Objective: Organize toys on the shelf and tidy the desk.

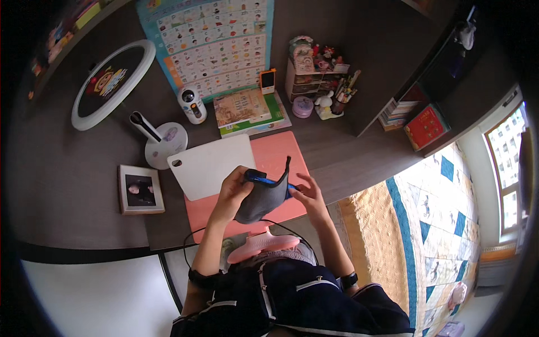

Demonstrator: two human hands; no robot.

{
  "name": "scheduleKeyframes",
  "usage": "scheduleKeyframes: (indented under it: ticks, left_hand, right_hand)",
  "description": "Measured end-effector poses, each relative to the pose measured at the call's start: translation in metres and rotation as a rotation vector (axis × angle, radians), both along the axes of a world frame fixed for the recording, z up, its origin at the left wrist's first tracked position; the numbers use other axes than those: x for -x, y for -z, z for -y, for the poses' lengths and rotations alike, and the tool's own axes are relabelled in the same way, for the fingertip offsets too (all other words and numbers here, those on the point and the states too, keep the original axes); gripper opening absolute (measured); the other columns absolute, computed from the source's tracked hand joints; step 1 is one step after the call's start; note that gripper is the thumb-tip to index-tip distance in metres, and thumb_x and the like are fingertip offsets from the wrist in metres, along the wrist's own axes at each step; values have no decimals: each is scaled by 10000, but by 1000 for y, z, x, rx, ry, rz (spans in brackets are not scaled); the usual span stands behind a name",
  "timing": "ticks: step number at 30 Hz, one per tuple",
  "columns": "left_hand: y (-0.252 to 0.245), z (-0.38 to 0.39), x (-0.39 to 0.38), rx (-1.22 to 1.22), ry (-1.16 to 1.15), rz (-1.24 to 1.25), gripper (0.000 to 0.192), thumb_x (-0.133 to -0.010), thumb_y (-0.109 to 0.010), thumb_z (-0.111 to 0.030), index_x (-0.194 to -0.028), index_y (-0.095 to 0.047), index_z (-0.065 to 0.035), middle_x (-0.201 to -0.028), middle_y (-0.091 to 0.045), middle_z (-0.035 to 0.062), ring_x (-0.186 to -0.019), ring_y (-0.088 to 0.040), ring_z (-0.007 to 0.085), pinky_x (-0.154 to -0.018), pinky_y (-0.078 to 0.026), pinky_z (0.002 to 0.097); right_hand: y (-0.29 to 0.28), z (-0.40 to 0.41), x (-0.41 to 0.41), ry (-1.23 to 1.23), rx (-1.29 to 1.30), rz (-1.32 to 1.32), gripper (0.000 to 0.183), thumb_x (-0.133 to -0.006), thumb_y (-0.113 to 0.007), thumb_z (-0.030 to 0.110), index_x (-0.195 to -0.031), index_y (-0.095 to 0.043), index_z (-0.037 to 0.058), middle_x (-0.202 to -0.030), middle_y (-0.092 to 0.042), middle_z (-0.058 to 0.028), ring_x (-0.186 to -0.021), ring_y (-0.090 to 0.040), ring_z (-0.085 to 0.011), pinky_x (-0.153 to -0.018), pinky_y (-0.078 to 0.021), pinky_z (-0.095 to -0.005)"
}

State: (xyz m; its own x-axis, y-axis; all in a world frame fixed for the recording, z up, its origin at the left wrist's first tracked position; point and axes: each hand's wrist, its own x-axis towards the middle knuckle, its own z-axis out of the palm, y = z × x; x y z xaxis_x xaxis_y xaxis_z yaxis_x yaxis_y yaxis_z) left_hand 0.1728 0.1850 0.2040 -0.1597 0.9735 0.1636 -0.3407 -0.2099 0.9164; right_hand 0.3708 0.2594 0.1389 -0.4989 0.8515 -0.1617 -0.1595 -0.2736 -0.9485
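A dark grey fabric item (263,200), blue on its inner side, is held up between my two hands over the pink desk mat (280,145). What exactly it is cannot be told. My left hand (233,187) grips its rolled left edge between thumb and fingers. At the opposite side, my right hand (309,193) pinches a blue part near the edge, its other fingers spread. A narrow dark strip of the item sticks up between the hands. Behind my left hand, a white board with a hole in one corner (214,162) lies partly on the mat.
A framed photo (141,189) and a white round-based lamp stand (166,145) are at the left. Stacked books (244,111), a white cylindrical device (192,105) and a small drawer organizer (307,80) stand at the back. A pink rest (263,246) juts out before my body, and a bed (438,227) is at the right.
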Motion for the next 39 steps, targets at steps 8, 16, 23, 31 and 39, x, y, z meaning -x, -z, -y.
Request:
scheduleKeyframes:
  ticks: [8, 16, 23, 31, 39]
  left_hand:
    - [29, -28, 2, 148, 149, 235, 261, -874, -457, -231, -1067, -464, -56, -924, -511, 1, -846, -503, 93, -746, -397, 211]
    - [69, -29, -31, 227, 365, 48, 549, -829, -525, -269, -1289, -306, -62, -1166, -466, 67, -1097, -423, 136, -972, -295, 298]
    - [102, -25, -25, 254, 242, -505, 315, -724, -541, -33, -1036, -520, 2, -881, -572, 60, -785, -524, 121, -717, -431, 251]
    - [81, -27, 19, 251, -9, -409, 278, -827, -571, -235, -1008, -536, -27, -901, -558, 32, -876, -510, 101, -786, -419, 260]
    - [84, -42, -80, 120, 181, -802, 592, -727, -663, -237, -1218, -410, -25, -1253, -441, 146, -1162, -419, 253, -943, -360, 339]
  right_hand:
    - [-33, -2, 0, -313, 97, -254, 153, -775, -576, -2, -927, -561, 10, -785, -566, 14, -678, -513, -25, -637, -399, -163]
    - [-79, -11, 4, 263, -59, -469, 83, -800, -560, 6, -860, -530, 55, -653, -482, 55, -550, -423, -11, -510, -335, -140]
    - [-77, -26, -30, 335, -191, -599, 107, -811, -561, 69, -900, -504, 76, -849, -537, -7, -738, -512, -72, -665, -423, -197]
    - [-82, -50, -90, 495, -241, -525, 63, -814, -536, 31, -850, -495, 63, -743, -516, -6, -692, -539, -71, -623, -472, -192]
    - [-78, -22, -56, 342, -276, -432, 113, -763, -570, -8, -819, -500, 62, -741, -508, 19, -655, -466, -39, -602, -365, -169]
